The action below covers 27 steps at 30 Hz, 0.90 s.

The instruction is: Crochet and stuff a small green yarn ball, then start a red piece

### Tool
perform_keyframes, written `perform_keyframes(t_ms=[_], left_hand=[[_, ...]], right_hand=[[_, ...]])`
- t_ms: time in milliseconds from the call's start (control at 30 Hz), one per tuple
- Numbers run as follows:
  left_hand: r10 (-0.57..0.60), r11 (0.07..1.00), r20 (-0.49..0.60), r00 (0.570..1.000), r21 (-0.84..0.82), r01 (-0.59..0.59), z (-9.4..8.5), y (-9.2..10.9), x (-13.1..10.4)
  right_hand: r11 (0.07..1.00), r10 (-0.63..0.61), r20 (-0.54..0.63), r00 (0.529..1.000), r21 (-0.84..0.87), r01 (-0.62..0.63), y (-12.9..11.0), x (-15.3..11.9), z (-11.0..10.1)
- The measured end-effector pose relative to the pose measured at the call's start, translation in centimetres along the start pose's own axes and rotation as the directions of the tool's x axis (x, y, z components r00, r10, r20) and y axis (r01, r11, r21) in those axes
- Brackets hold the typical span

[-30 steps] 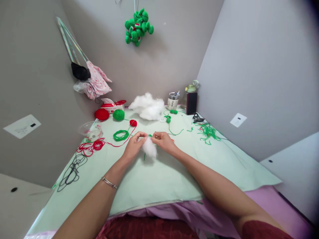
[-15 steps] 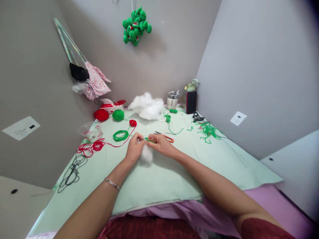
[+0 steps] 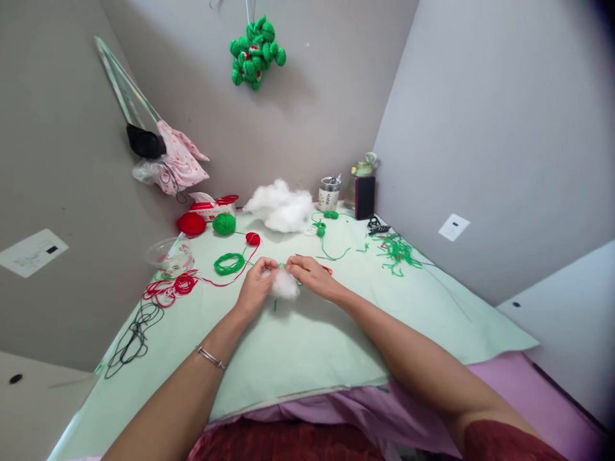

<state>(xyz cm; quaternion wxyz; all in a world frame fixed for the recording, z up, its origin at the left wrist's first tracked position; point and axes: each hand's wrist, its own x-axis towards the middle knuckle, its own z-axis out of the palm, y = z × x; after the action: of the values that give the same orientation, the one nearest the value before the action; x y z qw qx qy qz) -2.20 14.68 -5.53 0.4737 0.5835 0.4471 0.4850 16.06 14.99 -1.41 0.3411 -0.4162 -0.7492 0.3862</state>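
Note:
My left hand [image 3: 258, 288] and my right hand [image 3: 310, 276] meet above the middle of the table, fingers pinched together. Between their fingertips shows a small green crochet piece [image 3: 281, 266], mostly covered by the fingers. A tuft of white stuffing [image 3: 286, 286] hangs just under it, against both hands. Below the tuft a short green yarn end [image 3: 275, 305] sticks out. Orange-handled thread snips [image 3: 328, 270] lie mostly hidden behind my right hand. Left of my hands is a coil of green yarn [image 3: 229, 264].
A heap of white stuffing [image 3: 281, 206] sits at the back, near a pen tin [image 3: 329, 194] and a phone [image 3: 365, 198]. Green yarn scraps [image 3: 398, 251] lie right. Red yarn [image 3: 185, 283], black cord [image 3: 137, 336] and a plastic bowl [image 3: 172, 258] are left.
The white tuft has drawn up closer to my fingers and looks rounder. My right hand has turned over the green piece, and a green yarn end now shows below. The view has shifted slightly.

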Motion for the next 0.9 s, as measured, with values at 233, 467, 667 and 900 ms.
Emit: perform_keyframes(t_ms=[233, 467, 667, 900], left_hand=[[-0.057, 0.998, -0.072, 0.996, 0.028, 0.06, -0.1, -0.7, 0.4], [-0.07, 0.994, -0.05, 0.996, -0.088, 0.065, 0.3, -0.6, 0.2], [-0.041, 0.979, -0.062, 0.997, -0.2, 0.028, 0.7, 0.2, -0.4], [-0.04, 0.97, -0.101, 0.994, -0.242, 0.015, 1.2, 1.1, -0.7]], right_hand=[[0.999, -0.038, 0.096, 0.995, -0.002, 0.039, -0.5, -0.5, 1.0], [0.996, -0.078, -0.166, 0.983, 0.038, 0.086, -0.6, -0.1, 0.8], [0.962, -0.091, -0.126, 0.988, 0.247, 0.12, -1.6, 0.0, 0.8], [0.952, -0.034, -0.101, 0.994, 0.298, 0.063, -1.5, 0.3, 0.1]])
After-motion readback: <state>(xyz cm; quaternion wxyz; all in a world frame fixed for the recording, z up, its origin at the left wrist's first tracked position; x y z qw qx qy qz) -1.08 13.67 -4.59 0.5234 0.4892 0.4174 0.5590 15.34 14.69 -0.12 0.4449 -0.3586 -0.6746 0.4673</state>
